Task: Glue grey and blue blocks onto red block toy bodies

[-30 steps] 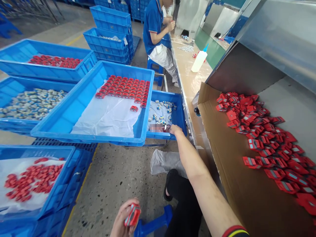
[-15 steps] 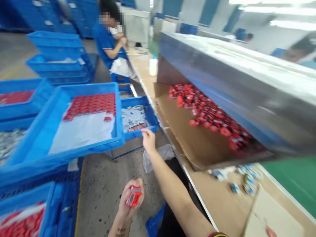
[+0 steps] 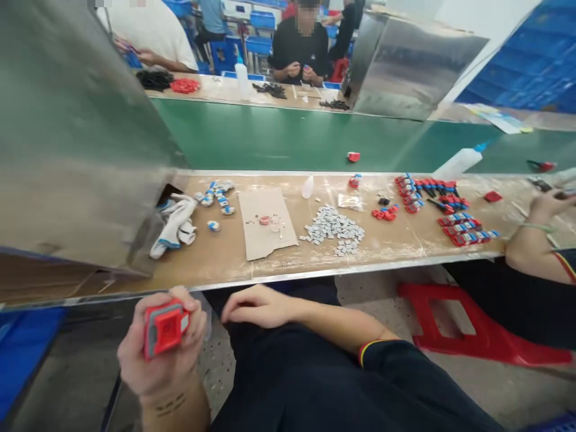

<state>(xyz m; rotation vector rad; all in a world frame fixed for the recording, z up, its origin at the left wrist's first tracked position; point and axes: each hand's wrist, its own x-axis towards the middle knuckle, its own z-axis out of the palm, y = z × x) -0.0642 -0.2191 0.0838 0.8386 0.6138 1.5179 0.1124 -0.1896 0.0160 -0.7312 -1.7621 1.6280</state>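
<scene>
Holding a small red part [image 3: 165, 327] near the bottom of the view, the left hand [image 3: 159, 354] has its fingers and thumb wrapped tight around it, just below the front edge of the table [image 3: 216, 255]. The right hand [image 3: 257, 306] lies palm down on the person's dark lap with its fingers bent a little. It looks empty, but something tiny could be tucked under it and I cannot tell. On the table sits a flat bit of cardboard [image 3: 267, 231], with a pile of little grey pieces [image 3: 333, 228] just beside it on the right. A pair of white gloves [image 3: 176, 227] lies to the left, next to a big shiny metal box [image 3: 67, 150]. Farther right are rows of red and blue parts [image 3: 454, 222] (lined up neatly), and another person's arm [image 3: 531, 240] rests near them. Behind the table runs a green belt [image 3: 270, 138] with one red piece [image 3: 353, 156] on it. A red stool [image 3: 454, 327] stands on the floor by the table.
</scene>
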